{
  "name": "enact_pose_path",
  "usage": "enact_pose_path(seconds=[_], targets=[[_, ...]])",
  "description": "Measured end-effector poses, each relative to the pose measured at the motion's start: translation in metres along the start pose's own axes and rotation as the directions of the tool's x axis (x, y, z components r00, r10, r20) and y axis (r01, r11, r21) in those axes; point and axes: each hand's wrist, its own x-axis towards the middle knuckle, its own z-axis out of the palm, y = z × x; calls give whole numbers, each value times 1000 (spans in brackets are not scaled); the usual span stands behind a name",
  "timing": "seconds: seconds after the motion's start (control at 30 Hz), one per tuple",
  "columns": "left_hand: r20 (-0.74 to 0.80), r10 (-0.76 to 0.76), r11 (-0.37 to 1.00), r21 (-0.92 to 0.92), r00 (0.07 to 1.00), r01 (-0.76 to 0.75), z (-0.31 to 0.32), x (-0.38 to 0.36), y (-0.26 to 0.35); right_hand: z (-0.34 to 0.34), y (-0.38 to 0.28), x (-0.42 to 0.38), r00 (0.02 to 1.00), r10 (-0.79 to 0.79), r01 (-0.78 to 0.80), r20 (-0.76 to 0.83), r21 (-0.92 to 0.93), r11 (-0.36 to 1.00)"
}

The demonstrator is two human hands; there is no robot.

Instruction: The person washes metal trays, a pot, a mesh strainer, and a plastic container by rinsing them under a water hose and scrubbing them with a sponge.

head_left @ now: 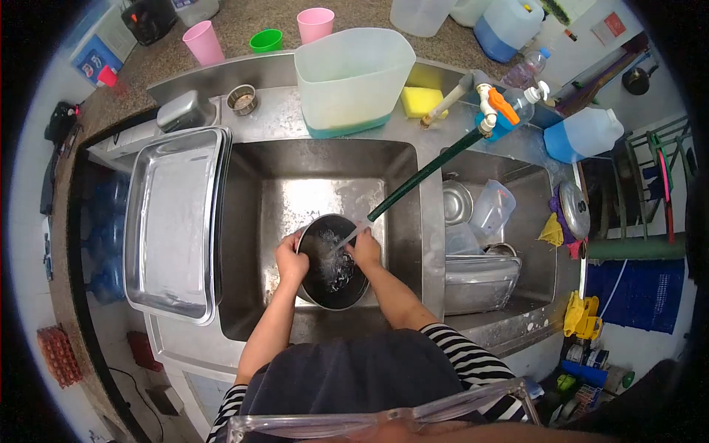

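A dark round pot (317,279) is in the left sink basin, with water splashing inside it. My left hand (291,260) is closed on the pot's left rim, thumb over the edge. On the opposite side, my right hand (366,249) grips the upper right rim, its thumb reaching inside. Just above that hand ends a green hose (428,170), which runs down from the orange-handled tap (502,107). A clear stream slants from the hose end into the pot.
Stacked metal trays (176,221) rest over the basin's left edge. Behind the basin stand a translucent container (354,81) and a yellow sponge (422,102). The right basin holds a plastic jug (492,208), a metal bowl (457,201) and rectangular pans (481,284). Pink cups (316,26) stand on the counter.
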Motion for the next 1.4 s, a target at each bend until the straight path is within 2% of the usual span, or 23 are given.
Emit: enact_pose_path(seconds=[0.07, 0.27, 0.4, 0.5, 0.57, 0.6, 0.67, 0.73, 0.8, 0.83, 0.87, 0.9, 0.93, 0.97, 1.0, 1.03, 1.07, 1.1, 1.13, 1.2, 1.27, 1.37, 1.4], targets=[[-98, 129, 987, -79, 987, -137, 2, -3, 5, -2, -2, 7, 998, 28, -28, 58, -7, 1000], [-45, 164, 986, 6, 985, -164, 4, -1, 4, 5, -5, 10, 986, 121, -113, -113, 73, 991], [-55, 164, 986, -5, 985, -164, 4, -4, 12, 2, -4, 13, 988, 101, -97, -115, 35, 995], [-104, 178, 984, -1, 979, -179, 6, -8, 18, 0, -5, 12, 972, 233, -234, 20, 101, 967], [-115, 191, 981, -8, 975, -193, 6, -5, 11, 0, -3, 9, 999, 18, -13, -28, 186, 982], [-126, 202, 979, -15, 971, -205, 6, -3, 6, 1, -1, 9, 999, 20, -14, -30, 184, 983], [-104, 200, 979, -6, 974, -202, 2, -3, -4, 1, 2, 10, 978, -175, 170, 109, 53, 984], [-165, 188, 982, 14, 968, -188, -1, -6, -7, -8, -5, 11, 983, -151, 157, 108, -48, 986], [-186, 196, 980, 9, 963, -197, -2, -9, -12, 0, -9, 21, 973, -101, 150, -207, 235, 960], [-218, 245, 969, 16, 945, -248, -2, -10, -17, 1, -10, 19, 948, -186, 267, -259, 328, 906], [-247, 292, 955, 25, 924, -296, -2, -10, -23, 3, -14, 22, 949, -182, 264, -259, 330, 907], [-259, 276, 957, -18, 925, -291, -2, -9, -28, 6, -21, 28, 999, 8, -46, 50, 835, 549], [-254, 278, 957, -14, 926, -291, -3, -9, -29, 10, -28, 34, 915, -17, -403, 403, 914, -39], [-274, 365, 922, -30, 890, -387, -5, -8, -29, 14, -36, 38, 925, 9, -380, 380, 923, 63], [-296, 448, 876, -43, 844, -480, -8, -6, -26, 21, -40, 38, 925, 9, -379, 379, 924, 57], [-291, 444, 883, -17, 848, -468, -11, -2, -23, 29, -42, 34, 986, -95, -72, 140, 857, 510], [-287, 446, 883, -14, 848, -469, -13, 1, -20, 37, -45, 29, 955, -294, 266, -34, 535, 802], [-239, 471, 875, 2, 849, -485, -14, 5, -17, 50, -46, 24, 938, -346, 279, 19, 549, 788], [-195, 495, 865, 18, 847, -502, -14, 9, -14, 61, -47, 13, 932, -361, 341, -37, 430, 836], [-152, 509, 859, 24, 847, -512, -4, 13, -15, 83, -48, -5, 927, -372, 358, 45, 187, 915], [-119, 547, 837, 56, 829, -544, 11, 16, -23, 84, -55, -19, 827, -248, 314, 504, -48, 948], [-100, 532, 845, -6, 841, -535, 23, 18, -22, 111, -54, -37, 770, -302, 269, 562, 143, 953], [-92, 532, 845, -12, 842, -535, 26, 19, -27, 109, -53, -41, 695, -382, 163, 609, 384, 909]])
